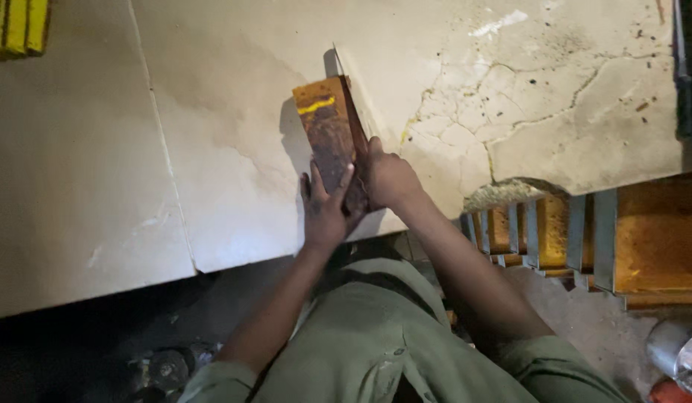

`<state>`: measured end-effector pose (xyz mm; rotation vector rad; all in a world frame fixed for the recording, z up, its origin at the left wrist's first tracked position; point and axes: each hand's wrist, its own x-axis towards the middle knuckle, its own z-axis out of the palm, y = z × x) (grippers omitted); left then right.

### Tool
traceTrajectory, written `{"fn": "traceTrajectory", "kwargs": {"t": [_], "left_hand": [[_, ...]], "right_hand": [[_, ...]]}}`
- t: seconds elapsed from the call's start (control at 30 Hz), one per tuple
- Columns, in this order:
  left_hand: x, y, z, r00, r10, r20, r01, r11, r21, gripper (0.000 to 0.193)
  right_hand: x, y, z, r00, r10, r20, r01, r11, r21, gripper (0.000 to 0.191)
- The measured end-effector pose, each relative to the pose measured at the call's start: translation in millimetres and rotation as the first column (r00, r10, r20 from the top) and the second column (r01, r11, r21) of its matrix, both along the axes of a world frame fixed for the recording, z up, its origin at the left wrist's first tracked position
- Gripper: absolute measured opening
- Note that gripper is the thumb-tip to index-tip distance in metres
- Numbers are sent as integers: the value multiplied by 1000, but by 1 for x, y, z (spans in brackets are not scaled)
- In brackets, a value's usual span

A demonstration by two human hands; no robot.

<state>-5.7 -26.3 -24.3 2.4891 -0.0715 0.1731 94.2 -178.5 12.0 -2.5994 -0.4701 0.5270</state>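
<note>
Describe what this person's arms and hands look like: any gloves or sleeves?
No gloves: both the left hand and the right hand are bare, with no rings, watch or bands that show. The forearms are bare too. Short olive-green sleeves begin near the elbows, matching the olive-green clothing below, which looks dusty and worn.
</note>
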Motion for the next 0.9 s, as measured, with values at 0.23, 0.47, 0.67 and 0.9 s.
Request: {"fn": "traceTrajectory", "kwargs": {"t": [0.23,0.47,0.67,0.9], "left_hand": [[-12,-10,1,995,34,92,-38,999,35,86],[-22,-17,5,998,40,56,-44,995,85,84],[-26,-25,7,997,51,53,-52,998,31,79],[-21,-20,2,999,11,31,-10,1000,-24,80]], "right_hand": [[-78,-36,-2,997,-71,-7,71,997,-27,44],[-183,-83,-12,995,-89,-54,89,996,5,45],[-274,-133,13,984,-65,-165,69,997,19,32],[-236,-107,-34,993,-115,-39,119,987,109,51]]}}
